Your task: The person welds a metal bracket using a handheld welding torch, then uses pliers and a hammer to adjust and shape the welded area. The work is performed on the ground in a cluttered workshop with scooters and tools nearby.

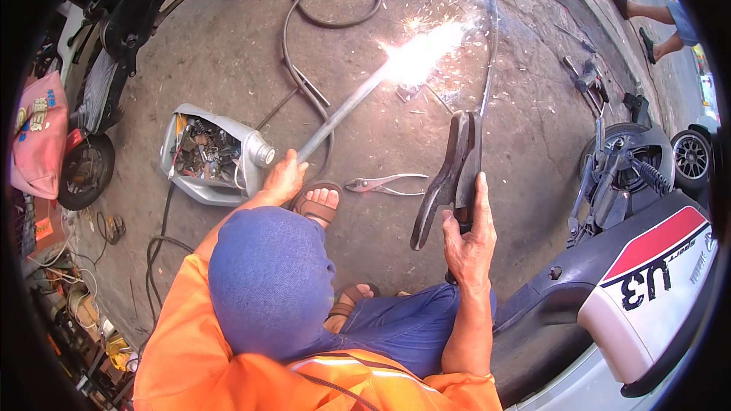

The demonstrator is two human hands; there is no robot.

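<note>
My left hand (283, 176) is wrapped around the near end of a grey metal pipe (346, 113) that slants up and to the right. At its far end a bright white arc (425, 52) throws orange sparks and hides the tip. My right hand (470, 247) grips a black welding electrode holder (459, 171), with one finger stretched along its side. From the holder's upper end, a thin rod (439, 99) runs toward the glare. Slip-joint pliers (386, 183) lie on the ground between my hands. A cut-open grey plastic jug (209, 156) of small metal parts stands by my left hand.
Dark cable (339, 24) loops over the concrete floor. A scooter body (636, 289) and wheel assembly (620, 164) stand on the right. To the left are another wheel (86, 173) and a pink bag (39, 137). Another person's legs (653, 19) show at upper right.
</note>
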